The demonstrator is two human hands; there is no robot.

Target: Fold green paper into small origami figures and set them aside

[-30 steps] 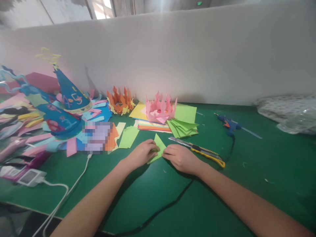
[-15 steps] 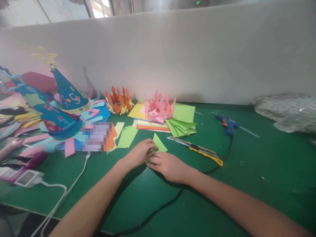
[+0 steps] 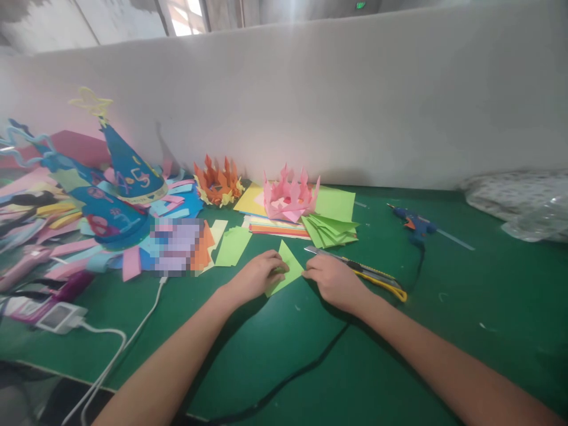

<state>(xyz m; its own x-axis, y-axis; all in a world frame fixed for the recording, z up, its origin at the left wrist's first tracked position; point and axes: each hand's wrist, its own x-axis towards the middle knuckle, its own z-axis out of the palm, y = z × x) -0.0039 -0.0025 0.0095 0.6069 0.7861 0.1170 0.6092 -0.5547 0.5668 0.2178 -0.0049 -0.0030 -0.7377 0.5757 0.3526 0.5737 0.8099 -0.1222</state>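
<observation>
A piece of light green paper (image 3: 290,269) with pointed corners lies on the green table (image 3: 275,361) between my hands. My left hand (image 3: 255,277) presses its curled fingers onto the paper's left part. At the right corner, the fingertips of my right hand (image 3: 335,281) are drawn together and touch the paper's edge. Just behind the right hand lies a yellow utility knife (image 3: 384,283) with its blade out, partly covered by that hand. Folded green papers (image 3: 331,232) sit in a pile beyond the knife.
A pink paper crown (image 3: 290,207) and an orange paper crown (image 3: 217,183) stand at the back. A blue glue gun (image 3: 412,222) lies right, its black cord (image 3: 306,365) crossing the table. Blue cone hats (image 3: 133,177), paper strips and a white cable (image 3: 146,325) fill the left.
My right hand has moved right, away from my left hand, to the paper's right corner. More of the green paper now shows. The view has shifted slightly.
</observation>
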